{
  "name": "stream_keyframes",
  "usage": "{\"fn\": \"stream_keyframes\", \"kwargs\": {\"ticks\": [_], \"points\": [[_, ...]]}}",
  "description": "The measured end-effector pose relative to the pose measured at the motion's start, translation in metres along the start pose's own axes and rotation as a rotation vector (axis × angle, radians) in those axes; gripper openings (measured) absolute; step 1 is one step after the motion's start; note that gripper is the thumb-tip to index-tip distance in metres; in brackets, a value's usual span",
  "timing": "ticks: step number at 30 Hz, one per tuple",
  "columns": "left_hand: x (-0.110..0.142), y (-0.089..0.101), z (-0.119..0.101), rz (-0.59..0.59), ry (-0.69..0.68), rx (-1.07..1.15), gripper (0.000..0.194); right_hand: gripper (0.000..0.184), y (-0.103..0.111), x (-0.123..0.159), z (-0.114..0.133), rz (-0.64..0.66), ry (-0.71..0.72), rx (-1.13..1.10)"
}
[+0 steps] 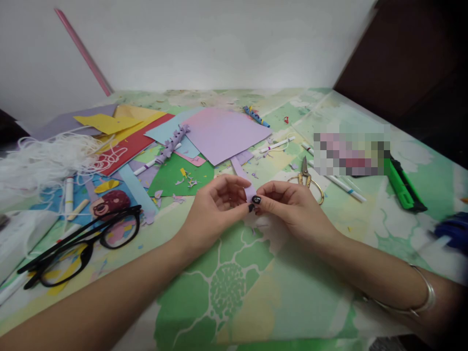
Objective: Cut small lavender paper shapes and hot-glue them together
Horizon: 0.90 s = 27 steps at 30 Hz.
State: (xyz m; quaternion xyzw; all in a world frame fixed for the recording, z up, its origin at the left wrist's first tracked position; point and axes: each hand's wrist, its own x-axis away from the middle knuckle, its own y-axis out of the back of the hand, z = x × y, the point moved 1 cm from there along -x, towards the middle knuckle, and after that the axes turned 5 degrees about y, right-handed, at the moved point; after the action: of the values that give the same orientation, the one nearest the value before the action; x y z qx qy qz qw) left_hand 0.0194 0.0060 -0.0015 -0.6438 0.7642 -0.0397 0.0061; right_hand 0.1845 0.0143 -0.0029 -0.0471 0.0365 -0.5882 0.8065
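- While the left hand (215, 202) curls its fingers around the near end of a narrow purple paper strip (239, 169), the right hand (290, 207) meets it there, dark-nailed thumb pressed on the paper: both pinching, strip between them, over the middle of the table!
- Just beyond the fingers lie gold-handled scissors (304, 174), right side, and purple scraps left and right.
- Out to the large purple sheet (226, 134), lying across light blue paper, with a green sheet (168, 178) nearer and fringed purple paper wound about a white stick.
- Look left: tangled white string (54, 158), red and yellow sheets behind it, black-framed glasses (87, 256) in front.
- Over on the right, a green cutter (402, 183) touches the edge of a pixelated patch (351, 155).
- And the surface! A tablecloth (230, 287) in greens, white and pale yellow, big flower outlines, tiny clippings strewn about.
- Behind it all, a plain pale wall (226, 48), a slanting pink strip (82, 51) at left, deep shadow at right.
- Markings now: a bear-like face on the dark red oval item (109, 204), coloured bands on the white sticks; any lettering under those pixels is hidden.
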Motion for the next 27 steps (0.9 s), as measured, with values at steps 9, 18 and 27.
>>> {"fn": "stream_keyframes", "kwargs": {"ticks": [9, 18, 27], "points": [[0.005, -0.006, -0.002, 0.008, 0.029, 0.017, 0.043, 0.021, -0.003, 0.002, -0.002, -0.064, -0.040, -0.159], [0.004, -0.005, -0.003, 0.006, -0.003, -0.042, 0.030, 0.022, -0.002, -0.001, 0.001, -0.004, -0.033, -0.024], [0.003, 0.004, -0.007, -0.005, 0.037, 0.000, 0.041, 0.024, 0.063, -0.022, 0.038, -0.191, -0.135, 1.645]]}}
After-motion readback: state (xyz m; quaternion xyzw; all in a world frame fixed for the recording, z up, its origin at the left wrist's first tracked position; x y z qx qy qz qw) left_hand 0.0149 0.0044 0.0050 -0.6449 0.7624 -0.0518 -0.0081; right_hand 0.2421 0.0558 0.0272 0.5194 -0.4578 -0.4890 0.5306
